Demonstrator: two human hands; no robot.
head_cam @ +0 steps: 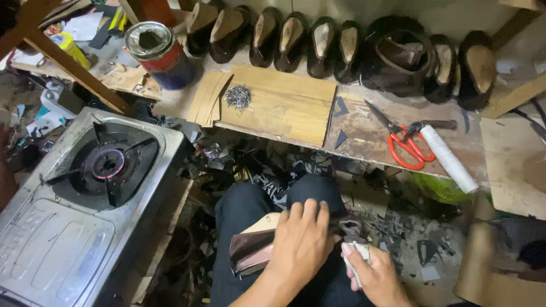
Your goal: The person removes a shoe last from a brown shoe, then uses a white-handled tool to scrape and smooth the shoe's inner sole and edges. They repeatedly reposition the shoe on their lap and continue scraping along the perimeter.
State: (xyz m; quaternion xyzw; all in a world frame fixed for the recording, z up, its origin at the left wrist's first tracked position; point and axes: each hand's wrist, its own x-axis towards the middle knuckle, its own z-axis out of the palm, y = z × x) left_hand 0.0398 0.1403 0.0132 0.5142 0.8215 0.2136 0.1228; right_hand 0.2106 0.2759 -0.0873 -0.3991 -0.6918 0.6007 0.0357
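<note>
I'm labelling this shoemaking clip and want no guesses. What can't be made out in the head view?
- Shoe on the lap: its front part is covered by the left hand.
- Metal tool: its handle is wrapped by the right hand, so its kind is unclear.
- Tin can: the contents are too dark to tell.
- Pile of nails: too small to count.
- Gas stove: its near corner is cut off by the frame edge.

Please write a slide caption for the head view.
Left hand presses brown leather shoe upper; right hand grips metal pincers.
</note>
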